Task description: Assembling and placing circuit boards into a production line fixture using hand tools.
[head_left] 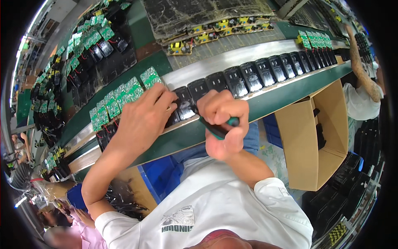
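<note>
I see a black plastic casing [183, 104] lying flat on the metal strip [215, 62] that runs along the green worktop [286, 93]. It is glossy, roughly rectangular, and sits near the left end of a long row of like casings [265, 68] placed side by side along that strip. Its lower part is hidden by my hands, so I cannot report its full outline.

My left hand [143, 120] lies palm down on the casing, fingers extended and slightly spread, the fingertips pressing on its top and on the neighbour just beside it. It grips nothing; it only bears down.

My right hand [224, 120] is closed in a fist around a tool with a green and black handle [219, 129]. The handle shows below the knuckles and again at the thumb side. The working tip is covered by the fist and points towards the casing; I cannot tell whether it touches.

Green circuit boards [120, 97] with red wires lie in an overlapping line to the left of the casing, just beside my left hand. More green boards [316, 39] stand at the far right of the row. An open cardboard box [315, 137] stands below the worktop edge to my right. Another person's arm [362, 68] reaches in at the right rim, well apart from my hands.
</note>
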A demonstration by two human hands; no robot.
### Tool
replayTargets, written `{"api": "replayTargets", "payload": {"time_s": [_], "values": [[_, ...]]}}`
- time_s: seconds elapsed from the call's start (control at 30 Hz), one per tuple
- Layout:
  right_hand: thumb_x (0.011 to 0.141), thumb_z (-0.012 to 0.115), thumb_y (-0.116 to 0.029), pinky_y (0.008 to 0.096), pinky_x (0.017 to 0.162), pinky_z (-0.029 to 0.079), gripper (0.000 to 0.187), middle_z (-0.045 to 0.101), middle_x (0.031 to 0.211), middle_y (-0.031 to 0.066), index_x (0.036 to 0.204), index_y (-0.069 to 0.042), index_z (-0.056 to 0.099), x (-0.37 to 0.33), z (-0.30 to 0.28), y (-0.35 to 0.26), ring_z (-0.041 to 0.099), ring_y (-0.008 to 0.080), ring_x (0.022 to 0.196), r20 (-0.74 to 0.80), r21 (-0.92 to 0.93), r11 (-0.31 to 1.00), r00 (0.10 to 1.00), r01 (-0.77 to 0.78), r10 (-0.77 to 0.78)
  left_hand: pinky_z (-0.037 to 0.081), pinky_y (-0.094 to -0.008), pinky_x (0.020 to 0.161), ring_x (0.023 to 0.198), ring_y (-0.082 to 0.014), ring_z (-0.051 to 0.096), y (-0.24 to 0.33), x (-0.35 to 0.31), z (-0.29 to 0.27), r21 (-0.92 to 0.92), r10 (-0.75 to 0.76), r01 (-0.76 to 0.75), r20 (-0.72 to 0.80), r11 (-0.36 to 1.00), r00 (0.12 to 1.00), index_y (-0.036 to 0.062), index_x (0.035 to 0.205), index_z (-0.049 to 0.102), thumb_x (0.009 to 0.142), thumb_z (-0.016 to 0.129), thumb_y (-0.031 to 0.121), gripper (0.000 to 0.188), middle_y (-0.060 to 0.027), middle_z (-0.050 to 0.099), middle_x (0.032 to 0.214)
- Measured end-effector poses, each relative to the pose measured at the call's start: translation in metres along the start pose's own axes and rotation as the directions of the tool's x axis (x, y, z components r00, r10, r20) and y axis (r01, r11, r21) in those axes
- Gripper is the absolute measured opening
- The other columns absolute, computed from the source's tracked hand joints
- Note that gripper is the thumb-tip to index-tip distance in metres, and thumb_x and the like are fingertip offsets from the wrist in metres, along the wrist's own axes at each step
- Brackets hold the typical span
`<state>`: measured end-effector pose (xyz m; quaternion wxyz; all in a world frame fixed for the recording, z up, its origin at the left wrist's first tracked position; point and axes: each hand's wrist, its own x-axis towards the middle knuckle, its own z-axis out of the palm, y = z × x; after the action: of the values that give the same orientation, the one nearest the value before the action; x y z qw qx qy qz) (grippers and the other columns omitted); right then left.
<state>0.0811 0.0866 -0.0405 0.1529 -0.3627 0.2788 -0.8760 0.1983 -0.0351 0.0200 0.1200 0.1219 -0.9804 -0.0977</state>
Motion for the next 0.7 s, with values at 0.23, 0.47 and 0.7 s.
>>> {"api": "replayTargets", "payload": {"time_s": [0.23,0.47,0.7], "values": [[0.103,0.059,-0.051,0.0353,0.067,0.038,0.044,0.049,0.083,0.0063,0.09,-0.011,0.048,0.0,0.001,-0.003,0.039,0.019,0.072,-0.035,-0.026,0.997,0.997,-0.072,0.071,0.043,-0.0306,0.056,0.066,-0.02,0.055,0.008,0.003,0.016,-0.03,-0.127,0.125,-0.109,0.992,0.986,0.0084,0.094,0.069,0.084,0.075,0.005,0.012,-0.0015,0.055,0.102],[0.099,0.055,-0.027,0.0351,0.068,0.042,0.022,0.053,0.084,0.0089,0.095,-0.006,0.052,-0.001,-0.009,0.008,0.044,0.019,0.071,0.032,0.018,0.998,0.997,0.064,-0.064,0.042,-0.0315,0.055,0.065,-0.0197,0.055,0.008,0.012,0.016,0.024,-0.146,0.148,-0.082,0.989,0.986,0.0089,0.087,0.068,0.084,0.075,0.005,0.009,-0.0009,0.054,0.099],[0.102,0.061,-0.051,0.0344,0.066,0.037,0.044,0.05,0.083,0.0063,0.088,-0.011,0.048,-0.002,-0.002,-0.004,0.039,0.0185,0.072,-0.04,-0.04,0.995,0.995,-0.093,0.091,0.043,-0.033,0.056,0.067,-0.0208,0.056,0.008,0.018,0.013,0.059,-0.126,0.129,-0.044,0.99,0.991,0.009,0.086,0.068,0.082,0.075,0.005,0.009,-0.0004,0.054,0.099]]}}
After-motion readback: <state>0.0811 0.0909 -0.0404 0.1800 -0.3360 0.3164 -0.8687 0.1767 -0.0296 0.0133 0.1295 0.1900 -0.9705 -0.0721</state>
